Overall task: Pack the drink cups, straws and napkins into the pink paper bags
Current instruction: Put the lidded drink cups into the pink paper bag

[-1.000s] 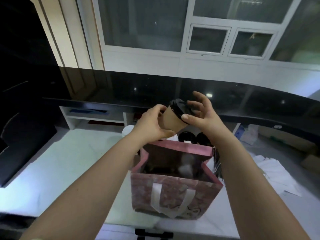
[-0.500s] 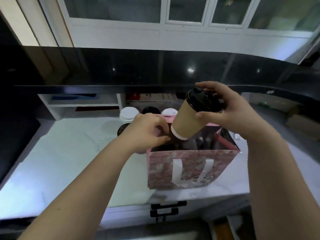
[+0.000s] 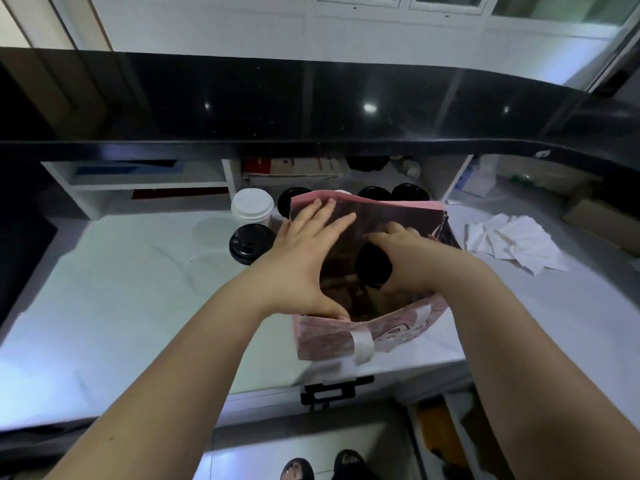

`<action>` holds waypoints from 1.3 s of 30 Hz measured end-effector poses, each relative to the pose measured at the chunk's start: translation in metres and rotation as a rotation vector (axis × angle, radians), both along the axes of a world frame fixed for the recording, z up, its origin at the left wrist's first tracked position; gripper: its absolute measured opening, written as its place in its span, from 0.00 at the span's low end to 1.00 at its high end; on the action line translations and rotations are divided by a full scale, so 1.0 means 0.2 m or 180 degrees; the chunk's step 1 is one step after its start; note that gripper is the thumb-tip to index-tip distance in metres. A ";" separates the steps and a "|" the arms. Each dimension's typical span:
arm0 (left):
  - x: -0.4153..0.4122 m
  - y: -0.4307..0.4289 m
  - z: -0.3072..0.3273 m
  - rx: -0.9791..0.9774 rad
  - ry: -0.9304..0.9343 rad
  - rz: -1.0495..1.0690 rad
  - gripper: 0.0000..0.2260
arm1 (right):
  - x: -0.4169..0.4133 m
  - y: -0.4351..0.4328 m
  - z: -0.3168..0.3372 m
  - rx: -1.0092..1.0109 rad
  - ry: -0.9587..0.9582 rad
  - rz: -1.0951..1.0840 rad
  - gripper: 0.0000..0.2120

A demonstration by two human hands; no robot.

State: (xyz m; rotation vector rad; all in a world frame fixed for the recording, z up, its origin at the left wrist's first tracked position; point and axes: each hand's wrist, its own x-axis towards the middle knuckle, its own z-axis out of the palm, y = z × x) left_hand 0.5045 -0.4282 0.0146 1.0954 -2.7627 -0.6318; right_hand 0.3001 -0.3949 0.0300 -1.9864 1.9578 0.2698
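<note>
A pink paper bag (image 3: 325, 341) with white ribbon handles stands open near the counter's front edge. Inside it my right hand (image 3: 398, 258) grips a brown cup by its black lid (image 3: 372, 266), lowered below the bag's rim. My left hand (image 3: 308, 247) lies flat with straight fingers over the bag's left side, thumb at the near rim, spreading the opening. Behind the bag stand more cups: one with a white lid (image 3: 252, 204) and several with black lids (image 3: 248, 244). White napkins (image 3: 512, 242) lie scattered to the right.
A white counter (image 3: 121, 299) stretches left of the bag. A raised black ledge (image 3: 311, 109) runs across the back, with shelves and boxes (image 3: 294, 168) under it. A cardboard box (image 3: 595, 216) sits far right. A black clip (image 3: 334, 389) hangs on the counter's front edge.
My right hand has lowered the cup from above the bag down inside it. My left hand has gone from pinching the rim to lying flat across the bag's left side.
</note>
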 end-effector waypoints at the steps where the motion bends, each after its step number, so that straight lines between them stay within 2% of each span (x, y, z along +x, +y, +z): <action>1: 0.00 0.01 0.00 0.0017 0.0032 -0.0024 0.60 | 0.02 -0.03 -0.01 0.0031 -0.0008 0.0055 0.42; 7: 0.00 0.05 0.01 0.0037 0.0018 -0.0060 0.61 | 0.10 -0.14 -0.09 0.0111 -0.0462 0.0215 0.51; 11: -0.01 0.09 0.01 0.0057 0.0138 -0.0076 0.60 | 0.12 -0.14 -0.18 0.0239 -0.1026 0.0156 0.56; 14: -0.01 0.10 0.01 -0.0014 0.0049 0.0043 0.58 | 0.11 -0.10 -0.24 0.0173 -0.0935 0.0369 0.53; 20: 0.00 0.11 0.00 -0.0621 -0.0362 0.0419 0.58 | 0.01 -0.06 -0.24 0.0044 -0.0610 0.0406 0.49; 26: -0.05 0.16 0.01 -0.0640 -0.0492 0.0390 0.61 | 0.06 -0.02 -0.27 -0.0019 -0.0184 0.0725 0.49; 30: -0.07 0.18 0.00 -0.0636 -0.0516 0.0420 0.61 | 0.04 -0.05 -0.31 -0.0005 -0.0229 0.0749 0.49; 39: -0.08 0.16 -0.06 -0.0674 -0.0607 0.0659 0.59 | 0.00 -0.04 -0.47 0.0241 0.0127 0.1325 0.39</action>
